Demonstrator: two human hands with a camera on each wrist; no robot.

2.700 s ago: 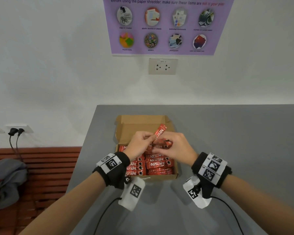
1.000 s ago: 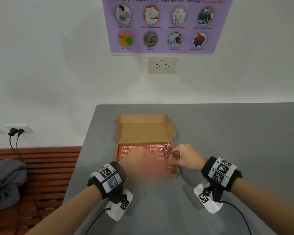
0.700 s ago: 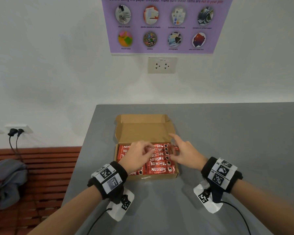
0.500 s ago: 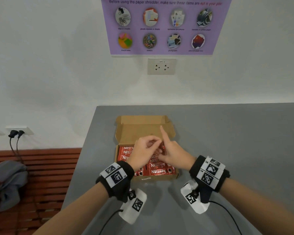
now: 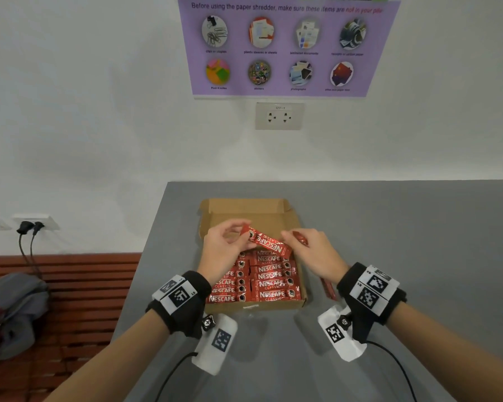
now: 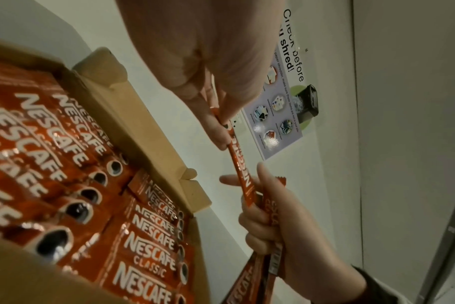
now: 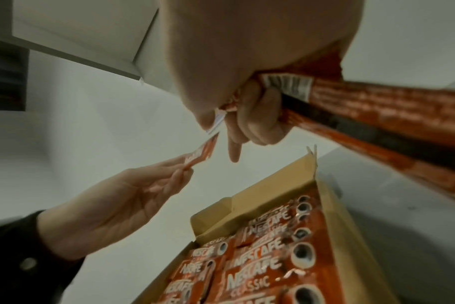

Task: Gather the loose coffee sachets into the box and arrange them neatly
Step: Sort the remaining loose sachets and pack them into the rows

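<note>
An open cardboard box (image 5: pixel 253 307) sits on the grey table, packed with two columns of red coffee sachets (image 5: pixel 269 283). Just above its far half my left hand (image 5: pixel 243 235) pinches the left end of one sachet (image 5: pixel 266 242), held crosswise. That sachet's other end meets my right hand (image 5: pixel 285 239), whose curled fingers grip a bundle of sachets (image 5: pixel 328 287) that sticks out below the palm. The left wrist view shows the pinched sachet (image 6: pixel 243 174), the bundle (image 6: pixel 252 277) and the box (image 6: pixel 148 131). The right wrist view shows the bundle (image 7: pixel 377 123) and the box (image 7: pixel 335 216).
The grey table (image 5: pixel 404 242) ends at its left edge (image 5: pixel 145 256), beside a wooden bench (image 5: pixel 93 285) with a grey bag (image 5: pixel 15 309). A white wall with a socket (image 5: pixel 279 116) and a purple poster (image 5: pixel 285 44) rises behind. Cables trail from both wrists.
My left hand left the sachets in the box, came up to the right hand and now pinches one sachet drawn out sideways from the right hand's bundle. Both hands rose slightly above the box.
</note>
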